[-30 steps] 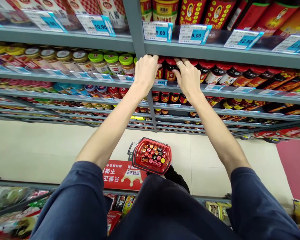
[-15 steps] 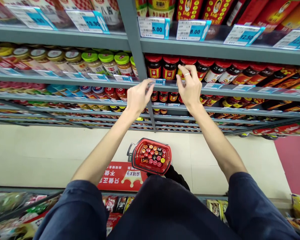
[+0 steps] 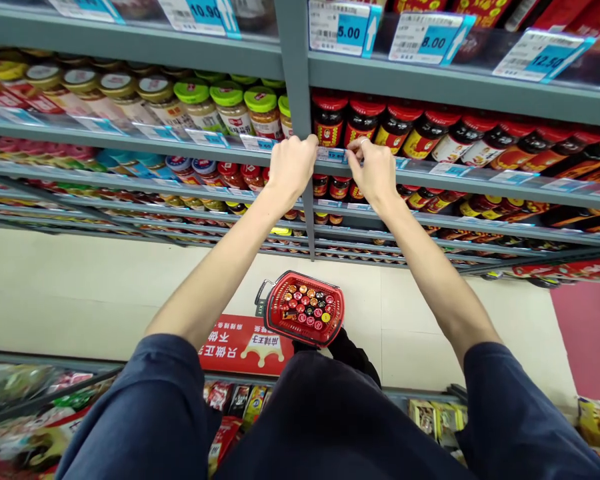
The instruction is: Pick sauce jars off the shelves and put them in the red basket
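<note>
Both hands have drawn inward since the earlier frame, now closing on the blue-and-white price label (image 3: 331, 155) on the grey shelf lip (image 3: 170, 148). Its long axis runs along the lip. My right hand (image 3: 373, 175) is nearer, fingers (image 3: 354, 155) narrowed against the label's right end; my left hand (image 3: 291, 170) curls over the lip just left. Whether either grips, I cannot tell.
</note>
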Demonstrator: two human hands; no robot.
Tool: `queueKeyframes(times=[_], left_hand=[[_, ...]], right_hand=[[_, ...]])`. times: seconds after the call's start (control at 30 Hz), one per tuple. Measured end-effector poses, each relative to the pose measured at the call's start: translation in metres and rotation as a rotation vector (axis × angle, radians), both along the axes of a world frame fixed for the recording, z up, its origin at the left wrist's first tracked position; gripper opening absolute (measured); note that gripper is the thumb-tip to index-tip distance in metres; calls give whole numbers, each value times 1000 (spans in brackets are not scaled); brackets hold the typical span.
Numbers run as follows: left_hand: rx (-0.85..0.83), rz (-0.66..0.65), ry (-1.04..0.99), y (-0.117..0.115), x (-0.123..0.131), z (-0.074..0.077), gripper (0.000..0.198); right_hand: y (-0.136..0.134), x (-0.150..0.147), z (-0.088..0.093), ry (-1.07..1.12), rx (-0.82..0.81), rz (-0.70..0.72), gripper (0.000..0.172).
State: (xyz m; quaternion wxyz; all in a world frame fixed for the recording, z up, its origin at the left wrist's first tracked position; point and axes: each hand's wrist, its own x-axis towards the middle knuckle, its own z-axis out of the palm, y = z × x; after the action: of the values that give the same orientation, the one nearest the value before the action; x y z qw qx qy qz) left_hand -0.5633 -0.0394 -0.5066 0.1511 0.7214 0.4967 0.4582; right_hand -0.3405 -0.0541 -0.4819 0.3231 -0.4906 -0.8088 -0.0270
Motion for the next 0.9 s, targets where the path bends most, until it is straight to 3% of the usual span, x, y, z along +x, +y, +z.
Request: queueKeyframes(times=[0.2, 0.43, 0.53, 0.9], left_hand=[[11, -73, -13, 6, 2, 3, 41], [-269, 175, 483, -40, 17, 58, 49], [-310, 203, 565, -53, 21, 72, 56], [-234, 242, 575, -49, 20, 66, 57]], right_hand=[[3, 2, 0, -37, -49, 34, 59], [1, 2, -1, 63, -85, 86, 59], [1, 2, 2, 70, -112, 103, 54], [0, 2, 3, 58, -91, 154, 47]])
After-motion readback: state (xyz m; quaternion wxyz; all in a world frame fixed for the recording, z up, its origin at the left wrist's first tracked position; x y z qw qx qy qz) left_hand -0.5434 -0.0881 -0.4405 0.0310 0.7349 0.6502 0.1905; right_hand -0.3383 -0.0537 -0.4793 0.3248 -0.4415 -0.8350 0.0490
